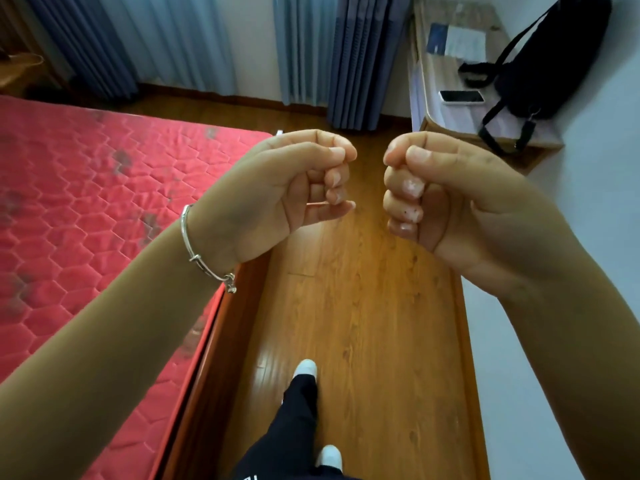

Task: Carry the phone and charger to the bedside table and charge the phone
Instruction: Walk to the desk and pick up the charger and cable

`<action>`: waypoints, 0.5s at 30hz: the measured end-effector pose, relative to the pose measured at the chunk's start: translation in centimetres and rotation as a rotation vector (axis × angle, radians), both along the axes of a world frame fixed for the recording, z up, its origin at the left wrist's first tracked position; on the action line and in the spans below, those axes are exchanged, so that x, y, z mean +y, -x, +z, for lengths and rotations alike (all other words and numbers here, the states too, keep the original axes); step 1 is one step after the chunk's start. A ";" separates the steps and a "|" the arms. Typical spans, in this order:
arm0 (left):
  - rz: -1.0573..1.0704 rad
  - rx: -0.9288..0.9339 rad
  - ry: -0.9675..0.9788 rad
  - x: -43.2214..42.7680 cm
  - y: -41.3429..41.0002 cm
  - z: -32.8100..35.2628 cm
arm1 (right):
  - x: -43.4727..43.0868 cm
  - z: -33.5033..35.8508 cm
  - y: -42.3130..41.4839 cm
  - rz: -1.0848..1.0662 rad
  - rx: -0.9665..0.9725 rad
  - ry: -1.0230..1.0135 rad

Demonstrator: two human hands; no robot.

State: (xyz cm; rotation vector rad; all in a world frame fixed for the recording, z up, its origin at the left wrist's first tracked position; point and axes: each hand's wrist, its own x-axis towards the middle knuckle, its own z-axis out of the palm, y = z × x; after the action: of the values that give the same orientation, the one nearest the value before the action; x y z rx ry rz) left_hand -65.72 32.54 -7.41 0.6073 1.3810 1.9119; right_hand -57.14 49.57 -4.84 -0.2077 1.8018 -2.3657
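A: Right, you are standing on the wooden floor (pixel 363 306) alongside the bed (pixel 104 202), with its red quilted mattress.

B: Yes, and beyond the bed's far corner, across that strip of floor, a wooden surface (pixel 446 109) stands against the white wall. Blue curtains (pixel 363 57) hang past the bed's far end.

A: Count with us: one phone (pixel 461 97), lying flat and screen up on the surface, near the edge that faces the bed.

B: One black bag (pixel 540 74) as well, on the side of the surface away from the bed, leaning on the wall. A few papers (pixel 460 39) lie farther back; they are too blurred to count.

A: Two grips, both raised over the floor beside the bed and well apart from the phone.

B: Your left grip (pixel 287 188), the one nearer the bed, has its fingers curled in and the thumb laid on the forefinger. It holds nothing. One silver bracelet (pixel 188 237) sits on that wrist.

A: Your right grip (pixel 450 195) is closed to a fist, also with nothing in it. The two do not touch.
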 end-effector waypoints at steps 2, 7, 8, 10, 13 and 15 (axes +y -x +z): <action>-0.003 -0.004 -0.003 0.2 2.6 0.3 | -0.1 0.3 2.8 -0.016 -0.009 -0.004; -0.029 -0.024 -0.037 0.9 8.3 0.5 | 0.1 0.8 8.5 -0.038 -0.023 0.024; -0.021 -0.029 -0.043 1.2 9.2 0.4 | 0.2 0.9 9.3 -0.040 -0.026 0.021; 0.007 -0.058 -0.064 1.8 10.8 0.2 | 0.7 0.9 10.9 -0.049 -0.037 0.020; 0.005 -0.103 -0.076 2.8 12.8 -0.3 | 1.6 0.8 12.9 -0.066 -0.037 0.018; -0.008 -0.113 -0.069 3.5 14.1 -0.6 | 2.3 0.7 14.2 -0.071 -0.045 0.025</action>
State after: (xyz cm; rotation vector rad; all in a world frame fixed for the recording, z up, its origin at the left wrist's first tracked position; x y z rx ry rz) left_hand -79.80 36.05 -7.97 0.5285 1.2445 1.9635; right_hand -71.34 51.89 -4.15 -0.0943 1.7886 -2.4210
